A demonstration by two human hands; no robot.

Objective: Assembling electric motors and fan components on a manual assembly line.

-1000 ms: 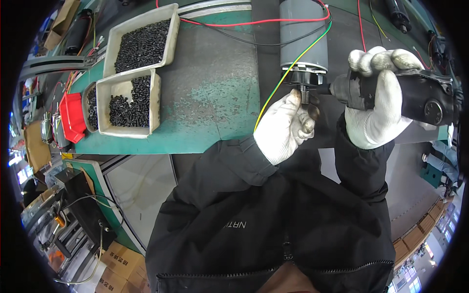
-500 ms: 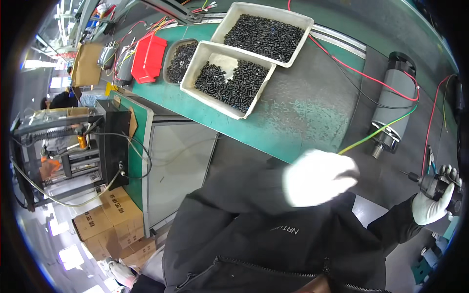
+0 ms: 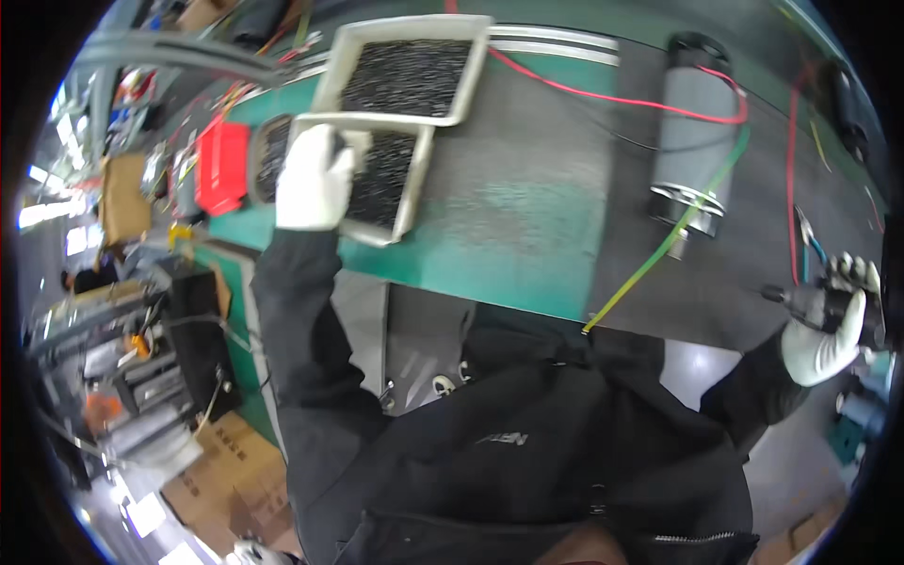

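My left hand (image 3: pixel 315 181), in a white glove, is over the left side of the nearer off-white tray (image 3: pixel 403 221), which holds many small black parts (image 3: pixel 381 179). Motion blur smears its fingers, so whether they grip anything cannot be told. At the far right my right hand (image 3: pixel 821 350), gloved too, is wrapped round a black power screwdriver (image 3: pixel 817 306), its tip pointing left. A grey cylindrical motor (image 3: pixel 697 132) lies on the bench left of and beyond that hand, with red, black and yellow-green wires coming from it.
Behind the nearer tray stands a second off-white tray (image 3: pixel 476 71) of black parts. A small dark tray (image 3: pixel 271 160) and a red bin (image 3: pixel 222 165) sit to the left. Pliers (image 3: pixel 808 235) lie near the screwdriver. Cardboard boxes (image 3: pixel 226 471) and another person's gloved hand (image 3: pixel 254 554) show lower left.
My left hand has moved left and away from me, from before my chest to the nearer tray. The view has shifted. My right hand still holds the screwdriver.
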